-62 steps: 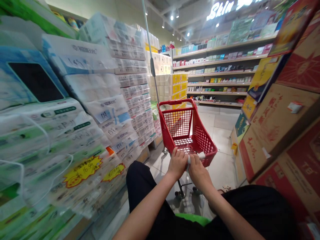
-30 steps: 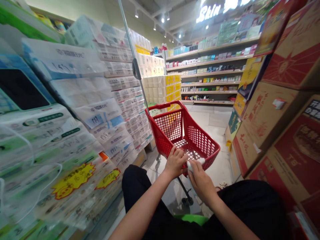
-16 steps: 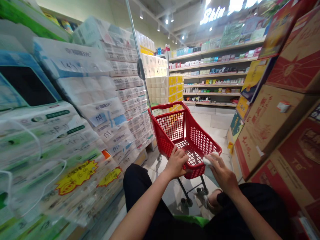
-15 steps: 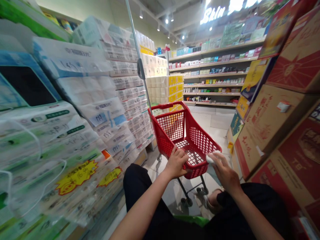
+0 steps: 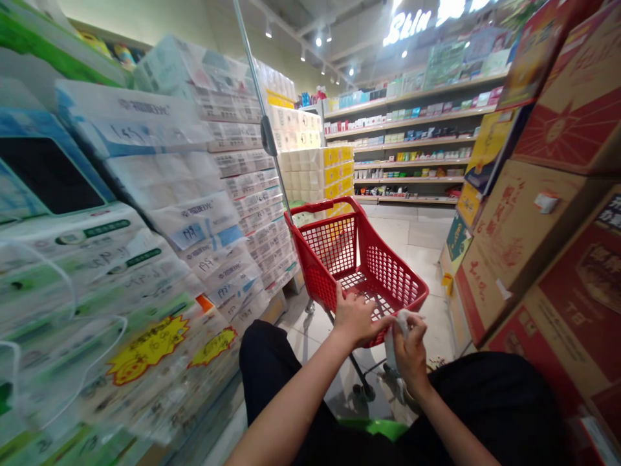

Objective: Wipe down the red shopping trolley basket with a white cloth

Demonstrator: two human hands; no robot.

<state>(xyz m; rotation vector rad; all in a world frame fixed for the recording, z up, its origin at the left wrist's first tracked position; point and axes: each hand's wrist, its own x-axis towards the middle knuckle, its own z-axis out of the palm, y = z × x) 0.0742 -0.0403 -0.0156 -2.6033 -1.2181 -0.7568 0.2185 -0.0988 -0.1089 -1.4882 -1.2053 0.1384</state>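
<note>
A red plastic shopping cart (image 5: 317, 278) with a perforated basket stands in front of my knees. My left hand (image 5: 356, 318) rests over its near rim, fingers spread and thumb stretched right towards a white cloth (image 5: 391, 343). The thumb tip meets the cloth or comes very close to it. Bunched in my right hand (image 5: 411, 346), the thin cloth hangs down beside the cart's near right corner. Whether the cloth touches the rim I cannot tell. Through the basket's holes the pale floor shows.
Stacked tissue packs (image 5: 184, 213) wall the left side, with a dark-screened device (image 5: 53, 169) and a white cable (image 5: 72, 285) on them. Cardboard boxes (image 5: 509, 226) are piled on the right. A metal pole (image 5: 252, 71) rises behind the cart. Shelves of goods (image 5: 412, 139) line the back.
My right hand has moved left with the cloth, from the cart's right corner towards my left hand. My left hand has shifted slightly right, and its thumb now stretches out.
</note>
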